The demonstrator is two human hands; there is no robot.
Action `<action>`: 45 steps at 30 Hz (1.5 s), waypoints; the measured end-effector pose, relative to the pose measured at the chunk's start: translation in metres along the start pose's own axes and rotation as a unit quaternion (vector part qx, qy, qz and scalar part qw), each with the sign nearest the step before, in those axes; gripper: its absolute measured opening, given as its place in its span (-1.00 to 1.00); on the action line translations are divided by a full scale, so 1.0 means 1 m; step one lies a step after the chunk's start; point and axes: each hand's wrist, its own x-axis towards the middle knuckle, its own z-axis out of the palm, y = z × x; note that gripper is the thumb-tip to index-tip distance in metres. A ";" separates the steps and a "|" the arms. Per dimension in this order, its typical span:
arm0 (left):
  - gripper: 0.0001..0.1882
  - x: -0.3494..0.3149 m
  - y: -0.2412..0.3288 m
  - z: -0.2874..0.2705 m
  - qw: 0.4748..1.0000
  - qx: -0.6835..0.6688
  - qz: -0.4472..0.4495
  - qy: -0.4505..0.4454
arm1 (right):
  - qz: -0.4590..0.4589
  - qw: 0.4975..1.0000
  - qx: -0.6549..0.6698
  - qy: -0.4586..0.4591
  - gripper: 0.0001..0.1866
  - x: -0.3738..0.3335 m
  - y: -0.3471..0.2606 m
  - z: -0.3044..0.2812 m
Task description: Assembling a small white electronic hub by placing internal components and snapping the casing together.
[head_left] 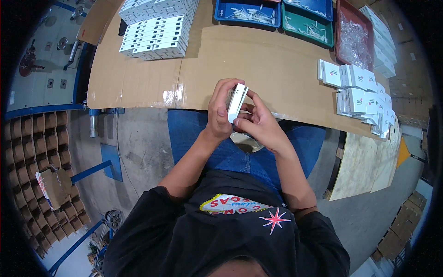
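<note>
Okay, far left: brown cardboard grid divider [32, 150] beside the counter. Next, patterned white boxes [154, 37] stacked in tight rows on the brown cardboard-covered counter [258, 60], probably to save room and ease counting. Left hand [218, 108] closed around the left side of a slim white rectangular item [236, 105], thumb near its lower end, likely to steady it. Item is at the counter's near edge, in front of the person, narrow face turned up; long axis runs near to far, far end pointing away and slightly right, small dark marks there. Blue plastic tray [244, 22] at the back, small white pieces inside. Right hand [260, 121] grips the item too, thumb at the near end, index at the right edge, perhaps leaving the face visible. Green plastic tray [307, 39], similar pieces; red-brown plastic tray [339, 39], clear plastic bits, presumably sorted by kind. Far right: small flat white boxes [362, 97] in clustered piles.
</note>
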 end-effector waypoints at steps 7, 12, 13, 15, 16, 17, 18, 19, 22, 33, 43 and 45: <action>0.02 -0.001 -0.002 -0.006 0.998 0.058 0.029 -0.020 | 0.020 0.998 0.058 0.002 -0.09 0.004 0.002 0.012; -0.04 -0.002 -0.003 -0.008 0.996 0.078 0.041 -0.034 | -0.006 1.000 0.008 0.020 -0.15 0.007 0.009 0.020; -0.07 -0.002 -0.003 -0.008 0.994 0.090 0.051 -0.036 | -0.016 1.000 -0.002 0.022 -0.17 0.007 0.010 0.020; -0.10 -0.003 -0.003 -0.008 0.994 0.087 0.061 -0.037 | -0.027 0.999 -0.015 0.019 -0.19 0.008 0.015 0.019; -0.13 -0.004 -0.003 -0.008 0.993 0.085 0.069 -0.036 | -0.038 0.999 -0.027 0.015 -0.20 0.008 0.016 0.019; -0.13 -0.004 -0.003 -0.008 0.993 0.086 0.070 -0.037 | -0.038 0.999 -0.027 0.015 -0.20 0.007 0.015 0.019; -0.15 -0.004 -0.002 -0.007 0.993 0.089 0.073 -0.035 | -0.029 0.999 -0.038 0.013 -0.20 0.006 0.012 0.019; -0.17 -0.003 -0.001 -0.006 0.992 0.091 0.076 -0.033 | -0.021 0.998 -0.050 0.010 -0.21 0.005 0.010 0.019; -0.18 -0.005 -0.001 -0.004 0.993 0.088 0.073 -0.031 | -0.025 0.998 -0.063 0.004 -0.21 0.005 0.010 0.016; -0.10 -0.004 -0.006 0.004 0.994 -0.066 -0.070 0.054 | 0.011 1.000 -0.003 -0.029 -0.07 0.000 -0.003 0.003; -0.28 0.008 0.018 0.011 0.914 -0.254 -0.309 0.069 | -0.142 0.939 -0.307 0.060 -0.05 -0.003 -0.007 -0.005; -0.28 0.008 0.019 0.010 0.894 -0.271 -0.352 0.062 | -0.172 0.909 -0.372 0.070 -0.12 -0.001 -0.002 -0.009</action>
